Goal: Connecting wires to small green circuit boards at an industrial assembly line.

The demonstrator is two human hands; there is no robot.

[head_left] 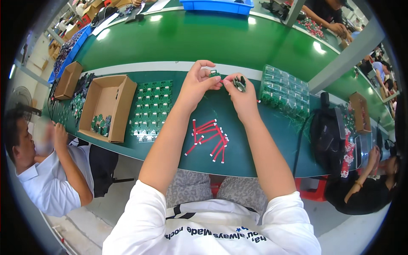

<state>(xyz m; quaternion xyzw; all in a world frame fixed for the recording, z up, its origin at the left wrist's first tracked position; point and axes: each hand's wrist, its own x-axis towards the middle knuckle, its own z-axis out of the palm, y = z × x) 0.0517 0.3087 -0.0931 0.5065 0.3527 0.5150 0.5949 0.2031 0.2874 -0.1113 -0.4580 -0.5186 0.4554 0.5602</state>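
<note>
Your 2 hands meet just above the centre of the frame, raised over a dark green workbench [255,140]. Your left hand [196,83] has its thumb and fingertips pinched on a small green circuit board [214,73], with the index finger arched above it. Your right hand [242,95] is closed around a small dark component [239,83], and a short red wire end shows between the 2 hands, touching both; how it joins them is too small to tell. Below your hands, at the centre of the frame, a loose pile of red wire leads [209,140] with white tips lies on the bench between your forearms. To the left of your left forearm, green circuit boards are laid out in a grid [151,110]. Further left sits an open cardboard box [124,102] with a few green boards in one corner, and beyond it a smaller cardboard box [68,80]. To the right of your right hand stands a block of stacked green boards [284,91]. A black bag [327,131] rests at the right edge of the bench. At the lower left a seated person in a white shirt [51,178] works beside you, and another person [365,187] sits at the lower right.
</note>
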